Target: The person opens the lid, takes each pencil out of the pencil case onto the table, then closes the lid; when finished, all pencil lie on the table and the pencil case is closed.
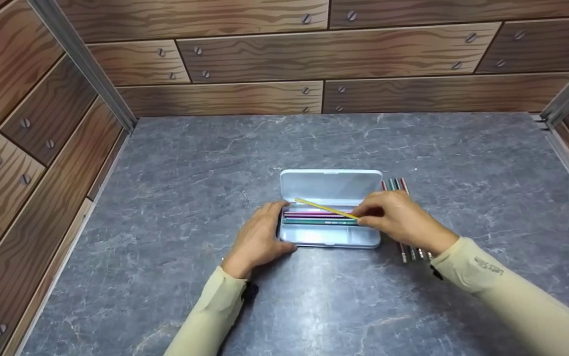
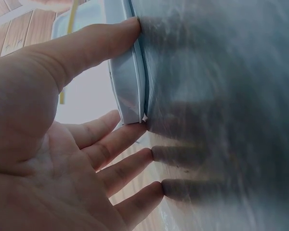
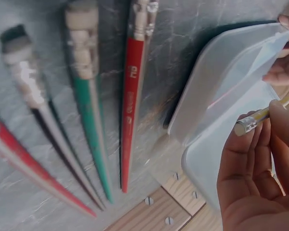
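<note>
One yellow pencil (image 1: 324, 207) pinched in my R grip (image 1: 395, 217), over open pencil case (image 1: 314, 236); I've L grip (image 1: 258, 235), fingers loose, touching case's L end. 4 other pencils (image 3: 90, 110) on counter (image 1: 215, 163), R of case.

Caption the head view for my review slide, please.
Right hand holds a yellow pencil over an open pencil case while the left hand touches its left end.

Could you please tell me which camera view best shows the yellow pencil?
The head view: the yellow pencil runs clear from its far end to the right hand. The right wrist view shows its pale end close up; the left wrist view, only thin yellow stretches broken by the left hand.
</note>
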Action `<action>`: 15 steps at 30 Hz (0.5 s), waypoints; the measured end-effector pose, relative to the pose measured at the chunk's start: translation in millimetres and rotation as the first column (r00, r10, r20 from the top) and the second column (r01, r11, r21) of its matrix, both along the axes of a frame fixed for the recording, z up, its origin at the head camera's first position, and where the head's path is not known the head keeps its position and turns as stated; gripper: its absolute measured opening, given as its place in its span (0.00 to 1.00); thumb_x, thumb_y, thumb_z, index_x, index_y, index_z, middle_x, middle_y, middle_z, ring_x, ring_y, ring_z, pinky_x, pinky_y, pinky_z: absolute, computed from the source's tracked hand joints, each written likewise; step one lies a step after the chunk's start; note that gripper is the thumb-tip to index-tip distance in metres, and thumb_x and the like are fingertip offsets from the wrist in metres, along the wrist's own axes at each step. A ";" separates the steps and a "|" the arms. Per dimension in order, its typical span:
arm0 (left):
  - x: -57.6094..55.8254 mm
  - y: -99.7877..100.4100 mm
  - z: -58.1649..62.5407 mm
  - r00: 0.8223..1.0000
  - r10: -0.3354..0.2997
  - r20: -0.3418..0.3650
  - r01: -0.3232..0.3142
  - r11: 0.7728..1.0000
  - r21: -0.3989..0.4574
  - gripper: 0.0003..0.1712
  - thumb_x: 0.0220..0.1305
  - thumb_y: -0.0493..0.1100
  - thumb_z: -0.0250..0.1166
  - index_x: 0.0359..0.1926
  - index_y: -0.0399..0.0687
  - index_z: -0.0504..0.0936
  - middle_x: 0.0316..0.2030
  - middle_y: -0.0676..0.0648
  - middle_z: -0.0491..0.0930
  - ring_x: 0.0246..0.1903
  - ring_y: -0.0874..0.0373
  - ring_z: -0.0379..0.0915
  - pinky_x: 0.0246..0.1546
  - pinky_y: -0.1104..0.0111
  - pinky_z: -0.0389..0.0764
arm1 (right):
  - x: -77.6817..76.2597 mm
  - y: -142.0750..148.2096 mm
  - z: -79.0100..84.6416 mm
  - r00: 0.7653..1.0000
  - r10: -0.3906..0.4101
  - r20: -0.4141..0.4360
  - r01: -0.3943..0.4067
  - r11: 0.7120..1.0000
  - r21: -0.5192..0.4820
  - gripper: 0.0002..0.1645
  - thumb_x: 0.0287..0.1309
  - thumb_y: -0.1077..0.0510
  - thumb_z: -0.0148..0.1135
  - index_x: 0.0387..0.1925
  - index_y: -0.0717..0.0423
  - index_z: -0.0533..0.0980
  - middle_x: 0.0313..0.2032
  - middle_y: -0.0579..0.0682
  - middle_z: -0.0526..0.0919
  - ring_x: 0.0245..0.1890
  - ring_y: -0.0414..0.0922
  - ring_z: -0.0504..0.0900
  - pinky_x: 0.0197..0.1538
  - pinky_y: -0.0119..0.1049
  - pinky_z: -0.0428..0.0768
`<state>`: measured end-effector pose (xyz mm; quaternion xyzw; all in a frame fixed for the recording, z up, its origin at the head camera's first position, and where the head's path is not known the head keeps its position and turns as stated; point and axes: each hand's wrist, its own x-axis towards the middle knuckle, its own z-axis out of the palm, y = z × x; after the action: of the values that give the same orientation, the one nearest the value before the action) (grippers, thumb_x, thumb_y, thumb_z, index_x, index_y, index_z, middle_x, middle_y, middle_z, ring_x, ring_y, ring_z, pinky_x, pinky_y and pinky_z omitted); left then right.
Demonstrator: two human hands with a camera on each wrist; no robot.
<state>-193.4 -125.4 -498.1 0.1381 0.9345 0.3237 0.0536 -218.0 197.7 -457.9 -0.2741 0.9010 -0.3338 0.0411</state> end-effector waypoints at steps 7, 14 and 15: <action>1.4 0.4 1.4 1.000 -0.003 -0.002 0.003 1.000 0.004 0.56 0.52 0.41 0.89 0.79 0.42 0.72 0.72 0.38 0.79 0.72 0.39 0.77 0.74 0.43 0.79 | 12.7 22.3 7.1 0.993 -0.116 0.023 0.117 0.991 -0.060 0.10 0.64 0.62 0.81 0.46 0.51 0.94 0.42 0.47 0.95 0.40 0.34 0.85 0.47 0.28 0.86; 1.6 1.4 2.4 1.000 0.004 0.002 -0.004 1.000 -0.003 0.55 0.52 0.42 0.89 0.79 0.43 0.72 0.71 0.37 0.79 0.71 0.39 0.77 0.72 0.42 0.80 | 17.0 48.6 8.7 0.973 -0.232 0.019 0.232 0.966 -0.109 0.11 0.64 0.63 0.81 0.48 0.55 0.94 0.44 0.55 0.95 0.38 0.28 0.83 0.43 0.20 0.83; 1.7 1.5 2.5 1.000 0.004 0.003 -0.004 1.000 -0.004 0.55 0.52 0.42 0.89 0.79 0.43 0.72 0.71 0.37 0.80 0.71 0.38 0.77 0.72 0.42 0.80 | 17.6 52.1 8.8 0.968 -0.250 0.009 0.249 0.961 -0.119 0.11 0.64 0.63 0.81 0.48 0.56 0.93 0.44 0.55 0.95 0.37 0.27 0.83 0.42 0.19 0.82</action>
<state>-191.7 -124.0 -495.6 0.1356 0.9353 0.3223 0.0547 -200.4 249.8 -449.1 -0.1615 0.9068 -0.3888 -0.0207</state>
